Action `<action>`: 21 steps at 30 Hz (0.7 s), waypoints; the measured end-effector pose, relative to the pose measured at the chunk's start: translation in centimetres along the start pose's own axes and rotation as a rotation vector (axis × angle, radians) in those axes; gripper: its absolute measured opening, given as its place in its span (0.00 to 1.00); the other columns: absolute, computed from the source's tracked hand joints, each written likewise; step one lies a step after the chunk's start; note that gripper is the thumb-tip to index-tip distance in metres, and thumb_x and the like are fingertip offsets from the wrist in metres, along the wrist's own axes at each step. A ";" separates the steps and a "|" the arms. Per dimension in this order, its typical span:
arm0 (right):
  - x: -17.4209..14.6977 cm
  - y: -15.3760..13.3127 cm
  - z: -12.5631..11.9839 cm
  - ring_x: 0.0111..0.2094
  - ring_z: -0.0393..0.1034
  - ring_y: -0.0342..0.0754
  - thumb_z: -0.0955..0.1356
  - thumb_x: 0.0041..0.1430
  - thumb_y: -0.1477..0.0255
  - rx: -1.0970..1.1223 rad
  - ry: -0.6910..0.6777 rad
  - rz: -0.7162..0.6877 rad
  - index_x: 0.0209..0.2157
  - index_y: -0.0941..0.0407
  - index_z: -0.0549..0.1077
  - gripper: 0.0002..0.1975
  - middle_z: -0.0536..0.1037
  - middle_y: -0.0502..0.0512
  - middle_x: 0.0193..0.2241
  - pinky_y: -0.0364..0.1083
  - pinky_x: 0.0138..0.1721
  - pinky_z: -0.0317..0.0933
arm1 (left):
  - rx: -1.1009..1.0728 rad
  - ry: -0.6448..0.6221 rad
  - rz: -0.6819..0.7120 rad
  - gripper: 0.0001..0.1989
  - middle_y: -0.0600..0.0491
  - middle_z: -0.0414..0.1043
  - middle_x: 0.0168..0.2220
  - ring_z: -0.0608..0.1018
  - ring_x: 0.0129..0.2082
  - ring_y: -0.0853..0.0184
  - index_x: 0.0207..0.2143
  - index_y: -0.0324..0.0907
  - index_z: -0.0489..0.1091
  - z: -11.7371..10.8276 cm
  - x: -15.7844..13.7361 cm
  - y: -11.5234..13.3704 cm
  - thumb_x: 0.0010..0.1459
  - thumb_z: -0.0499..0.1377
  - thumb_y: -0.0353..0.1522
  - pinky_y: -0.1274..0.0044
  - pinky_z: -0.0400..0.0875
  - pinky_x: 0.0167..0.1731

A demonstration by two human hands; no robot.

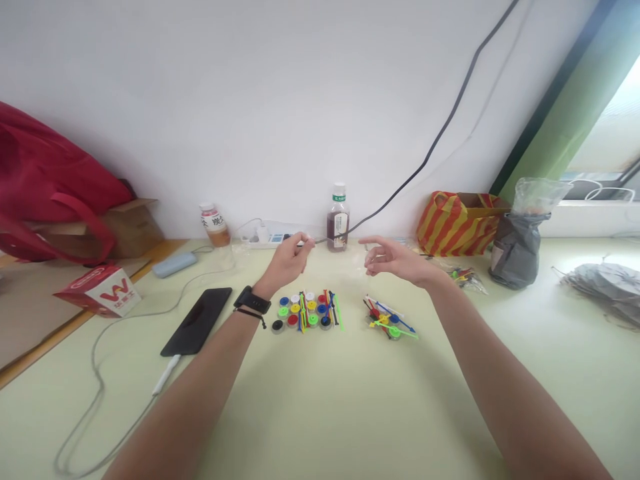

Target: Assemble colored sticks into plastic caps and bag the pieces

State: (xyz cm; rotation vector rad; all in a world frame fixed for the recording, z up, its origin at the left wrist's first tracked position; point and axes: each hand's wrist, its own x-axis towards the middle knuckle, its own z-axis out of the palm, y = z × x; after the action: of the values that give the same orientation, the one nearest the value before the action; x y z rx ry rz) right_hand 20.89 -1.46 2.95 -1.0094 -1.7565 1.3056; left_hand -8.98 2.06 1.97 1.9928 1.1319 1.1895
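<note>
My left hand (293, 257), with a black watch (253, 301) on its wrist, is raised near the back of the table. Its thumb and forefinger are pinched together; what they hold, if anything, I cannot make out. Opposite it, my right hand (393, 259) has its index finger stretched out and the others loosely bent. A faint see-through sheen shows between the hands. Below the left hand stand rows of small round coloured spinner bases (313, 319), with coloured arrow pointers (303, 313) lying across them. A looser pile of arrows and bases (390, 319) lies below the right hand.
A dark drink bottle (338, 220) stands behind the hands, near a power strip (267, 239). At left are a phone (197, 322) on a cable, a red-and-white box (100, 291) and an amber bottle (215, 227). A striped bag (453, 227) and grey bag (520, 253) stand right.
</note>
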 end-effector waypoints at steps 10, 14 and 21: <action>3.1 2.6 3.1 0.25 0.66 0.47 0.75 0.51 0.53 -0.543 0.682 -0.046 0.23 0.54 0.67 0.22 0.73 0.51 0.21 0.46 0.27 0.58 | -0.368 -0.003 -0.120 0.21 0.50 0.79 0.30 0.83 0.26 0.66 0.38 0.43 0.65 1.2 0.1 0.2 0.66 0.56 0.52 0.77 0.78 0.27; 3.0 1.9 3.3 0.30 0.72 0.49 0.65 0.63 0.49 -0.251 0.549 -0.068 0.31 0.56 0.79 0.24 0.81 0.56 0.29 0.46 0.30 0.62 | -0.438 0.000 -0.168 0.21 0.49 0.81 0.36 0.85 0.29 0.64 0.44 0.44 0.66 1.4 0.0 0.5 0.67 0.55 0.52 0.74 0.81 0.31; 2.3 0.4 3.3 0.32 0.70 0.49 0.74 0.52 0.50 -0.217 0.468 -0.030 0.32 0.56 0.82 0.22 0.81 0.54 0.31 0.46 0.32 0.61 | -0.301 0.109 -0.108 0.25 0.52 0.78 0.29 0.80 0.19 0.67 0.47 0.44 0.68 2.3 -0.2 0.0 0.67 0.52 0.55 0.81 0.70 0.15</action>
State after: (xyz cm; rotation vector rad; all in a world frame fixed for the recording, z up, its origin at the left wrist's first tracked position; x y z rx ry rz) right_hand 17.03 -0.70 2.04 -1.2834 -1.5580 0.7855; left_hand -7.02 1.85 0.86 1.6390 1.0291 1.3375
